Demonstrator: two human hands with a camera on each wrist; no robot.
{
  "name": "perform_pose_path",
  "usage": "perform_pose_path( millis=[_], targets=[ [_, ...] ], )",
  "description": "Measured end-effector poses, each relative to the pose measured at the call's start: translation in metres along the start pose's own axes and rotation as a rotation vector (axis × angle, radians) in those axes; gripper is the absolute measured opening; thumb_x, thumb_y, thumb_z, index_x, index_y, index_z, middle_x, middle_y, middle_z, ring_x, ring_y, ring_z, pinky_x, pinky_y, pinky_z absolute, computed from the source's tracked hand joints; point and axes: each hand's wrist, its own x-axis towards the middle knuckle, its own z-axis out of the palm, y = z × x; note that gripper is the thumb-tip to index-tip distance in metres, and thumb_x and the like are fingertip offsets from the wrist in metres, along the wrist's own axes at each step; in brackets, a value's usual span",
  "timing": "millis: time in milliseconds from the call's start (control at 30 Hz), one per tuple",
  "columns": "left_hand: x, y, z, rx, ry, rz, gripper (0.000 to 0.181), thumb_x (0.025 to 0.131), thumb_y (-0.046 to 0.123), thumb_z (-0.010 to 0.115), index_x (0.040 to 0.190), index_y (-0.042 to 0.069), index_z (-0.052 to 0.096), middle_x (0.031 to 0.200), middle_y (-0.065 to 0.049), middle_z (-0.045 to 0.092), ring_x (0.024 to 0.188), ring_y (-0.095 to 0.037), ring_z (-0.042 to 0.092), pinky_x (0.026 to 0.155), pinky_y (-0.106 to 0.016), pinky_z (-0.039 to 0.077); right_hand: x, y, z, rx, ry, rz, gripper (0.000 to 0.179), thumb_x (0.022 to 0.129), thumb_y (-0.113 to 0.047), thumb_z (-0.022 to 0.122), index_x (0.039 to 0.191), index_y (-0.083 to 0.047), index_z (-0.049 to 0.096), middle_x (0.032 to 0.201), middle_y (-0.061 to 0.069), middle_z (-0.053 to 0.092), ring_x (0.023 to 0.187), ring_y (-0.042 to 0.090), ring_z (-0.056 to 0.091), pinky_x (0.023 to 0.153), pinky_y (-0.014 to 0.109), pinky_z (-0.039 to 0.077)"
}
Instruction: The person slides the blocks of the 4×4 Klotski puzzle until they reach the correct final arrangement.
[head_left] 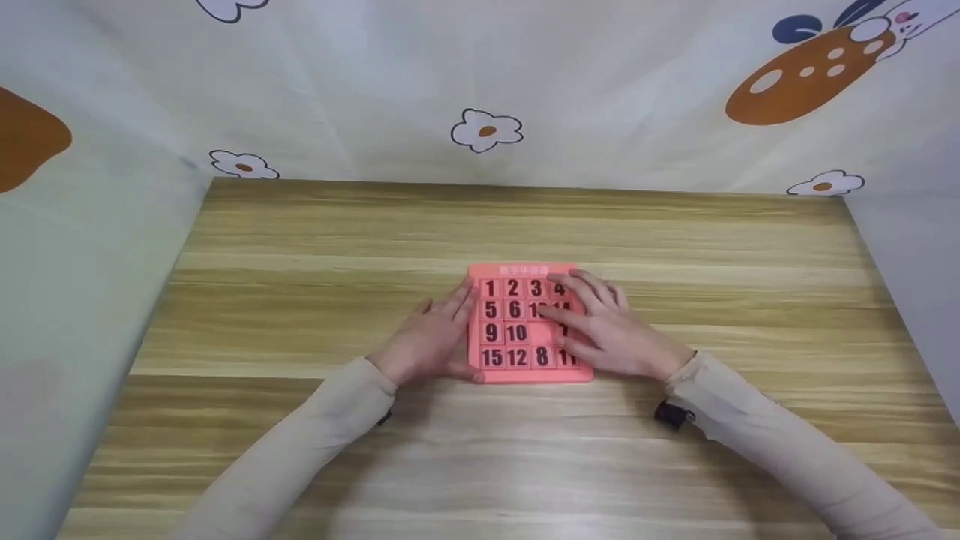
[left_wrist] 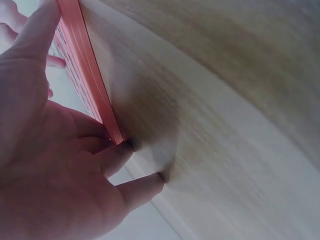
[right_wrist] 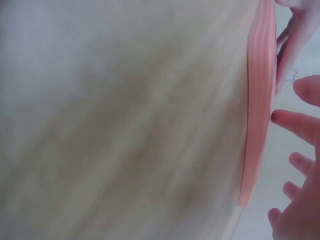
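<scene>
A pink sliding number puzzle lies flat on the wooden table, its numbered tiles in rows. The top row reads 1, 2, 3, 4; in the third row, right of 10, is a gap without a tile. My left hand holds the frame along its left side, thumb at the near corner and fingers toward the far one. In the left wrist view, two fingertips reach down to the table beside the pink edge. Over the right-hand tiles my right hand spreads its fingers, partly covering 4, 14, 7 and 11.
The wooden table extends around the puzzle on all sides. Behind it hangs a pale cloth printed with flowers and an orange shape, and pale walls stand at left and right. A dark wrist device shows below the right sleeve.
</scene>
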Motion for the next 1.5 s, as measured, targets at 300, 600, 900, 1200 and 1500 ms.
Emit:
perform_pose_path(
  millis=[300,600,900,1200,1500],
  targets=[
    [-0.001,-0.001,0.000,-0.020,0.014,0.007,0.128,0.069,0.062,0.074,0.152,0.000,-0.001,0.158,-0.013,-0.011,0.145,-0.029,0.003,0.115,-0.054,0.009,-0.003,0.003,-0.008,0.022,0.091,-0.040,0.021,0.089,-0.022,0.066,0.106,-0.012,0.074,0.147,0.015,0.038,0.136,0.042,0.023,0.105,0.065,0.016],
    [-0.001,-0.001,0.000,-0.039,-0.001,-0.001,0.128,0.070,0.061,0.074,0.153,0.001,-0.002,0.158,-0.012,-0.012,0.145,-0.027,0.001,0.115,-0.054,0.007,-0.006,0.007,-0.005,-0.012,-0.004,-0.012,0.046,0.091,-0.029,0.063,0.134,-0.012,0.059,0.153,0.021,0.024,0.138,0.045,0.017,0.105,0.066,0.016],
    [0.000,0.000,-0.001,-0.054,-0.006,-0.001,0.128,0.070,0.060,0.075,0.153,0.002,-0.003,0.158,-0.011,-0.014,0.145,-0.028,0.001,0.115,-0.053,0.008,-0.012,0.018,-0.015,0.063,0.061,-0.096,0.020,0.086,-0.023,0.067,0.102,-0.018,0.077,0.151,0.013,0.034,0.137,0.046,0.019,0.105,0.068,0.011],
    [0.001,-0.001,-0.001,-0.025,-0.005,0.002,0.126,0.072,0.061,0.074,0.153,0.001,-0.002,0.158,-0.013,-0.011,0.145,-0.028,0.003,0.115,-0.054,0.011,-0.009,0.008,-0.009,-0.047,-0.017,-0.075,0.036,0.093,-0.031,0.061,0.127,-0.021,0.065,0.156,0.011,0.024,0.139,0.045,0.016,0.104,0.071,0.015],
    [0.001,-0.001,0.000,-0.007,-0.003,-0.002,0.126,0.072,0.062,0.073,0.153,0.001,-0.002,0.158,-0.013,-0.011,0.145,-0.029,0.004,0.115,-0.054,0.012,0.000,0.003,-0.013,-0.073,0.057,-0.031,0.023,0.091,-0.029,0.064,0.104,-0.014,0.076,0.149,0.013,0.038,0.138,0.040,0.021,0.105,0.064,0.017]
  ],
)
